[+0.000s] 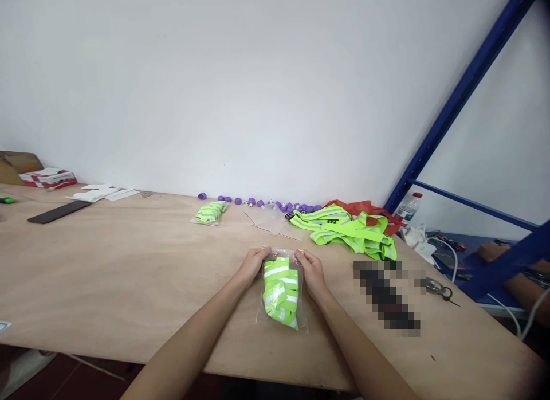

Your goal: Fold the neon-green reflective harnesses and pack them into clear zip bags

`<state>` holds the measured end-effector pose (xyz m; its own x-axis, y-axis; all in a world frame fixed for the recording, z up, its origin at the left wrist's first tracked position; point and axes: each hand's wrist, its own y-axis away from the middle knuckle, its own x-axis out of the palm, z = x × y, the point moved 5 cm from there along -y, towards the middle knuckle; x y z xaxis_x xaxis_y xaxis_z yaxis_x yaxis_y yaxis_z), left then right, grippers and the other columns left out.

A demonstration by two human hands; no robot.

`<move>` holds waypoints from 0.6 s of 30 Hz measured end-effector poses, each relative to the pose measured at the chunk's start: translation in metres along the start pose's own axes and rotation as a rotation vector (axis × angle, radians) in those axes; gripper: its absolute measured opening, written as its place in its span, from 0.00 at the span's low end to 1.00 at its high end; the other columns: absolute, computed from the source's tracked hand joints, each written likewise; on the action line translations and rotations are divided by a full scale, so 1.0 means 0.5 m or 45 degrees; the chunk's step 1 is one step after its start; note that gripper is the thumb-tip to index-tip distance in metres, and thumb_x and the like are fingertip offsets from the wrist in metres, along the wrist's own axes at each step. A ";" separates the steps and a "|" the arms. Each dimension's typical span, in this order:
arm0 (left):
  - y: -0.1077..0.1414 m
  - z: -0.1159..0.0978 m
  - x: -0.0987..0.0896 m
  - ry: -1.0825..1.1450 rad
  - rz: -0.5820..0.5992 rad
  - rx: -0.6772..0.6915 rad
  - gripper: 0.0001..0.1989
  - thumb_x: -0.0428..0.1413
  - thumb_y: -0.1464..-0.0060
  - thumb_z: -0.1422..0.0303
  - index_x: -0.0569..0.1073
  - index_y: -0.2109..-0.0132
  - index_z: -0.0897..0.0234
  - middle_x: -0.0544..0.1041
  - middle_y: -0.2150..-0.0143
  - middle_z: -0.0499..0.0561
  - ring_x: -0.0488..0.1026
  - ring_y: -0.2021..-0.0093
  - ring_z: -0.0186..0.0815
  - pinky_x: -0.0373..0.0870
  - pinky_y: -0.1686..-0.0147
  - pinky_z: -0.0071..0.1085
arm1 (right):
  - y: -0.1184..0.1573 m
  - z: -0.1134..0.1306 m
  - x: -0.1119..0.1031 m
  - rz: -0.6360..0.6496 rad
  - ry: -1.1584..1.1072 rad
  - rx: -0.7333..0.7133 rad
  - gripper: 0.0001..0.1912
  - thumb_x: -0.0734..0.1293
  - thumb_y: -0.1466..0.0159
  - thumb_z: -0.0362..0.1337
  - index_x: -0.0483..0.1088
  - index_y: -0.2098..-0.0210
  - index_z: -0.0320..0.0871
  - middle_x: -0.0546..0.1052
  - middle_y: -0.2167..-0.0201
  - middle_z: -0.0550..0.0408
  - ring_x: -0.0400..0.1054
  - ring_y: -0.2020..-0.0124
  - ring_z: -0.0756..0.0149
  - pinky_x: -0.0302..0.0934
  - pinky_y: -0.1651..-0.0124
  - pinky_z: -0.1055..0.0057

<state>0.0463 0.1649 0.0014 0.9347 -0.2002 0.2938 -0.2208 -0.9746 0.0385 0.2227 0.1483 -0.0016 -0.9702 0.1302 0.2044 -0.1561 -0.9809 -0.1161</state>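
In front of me, on the near part of the table, is a clear zip bag (281, 294) with a folded neon-yellow reflective strap (279, 274) inside. My left hand (254, 265) pinches the bag's upper left corner. At the upper right corner, my right hand (311, 269) has its fingers closed on the same bag. The bag's top edge, with a red line, runs between both hands. Beyond them lie flat clear bags (271, 219). A loose heap of neon reflective straps (348, 231) with black buckles is to the right.
A second filled bag (209, 212) lies farther back on the wooden table (141, 274). Purple caps (296, 207) line the wall. A water bottle (410, 208), a key ring (436, 286) and a blue metal frame (455, 108) are at right; papers (101, 192) and a black strip (59, 212) at left.
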 end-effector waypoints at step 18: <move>-0.013 0.007 -0.008 -0.030 -0.006 0.042 0.17 0.59 0.57 0.57 0.62 0.81 0.61 0.59 0.84 0.42 0.53 0.80 0.29 0.47 0.76 0.30 | -0.001 0.003 -0.006 -0.031 0.029 -0.052 0.19 0.74 0.47 0.52 0.70 0.76 0.43 0.72 0.77 0.58 0.63 0.72 0.65 0.58 0.67 0.71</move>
<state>0.0449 0.1716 -0.0036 0.9420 -0.1979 0.2711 -0.2079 -0.9781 0.0085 0.2258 0.1483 -0.0009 -0.9699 0.1578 0.1853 -0.1868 -0.9707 -0.1512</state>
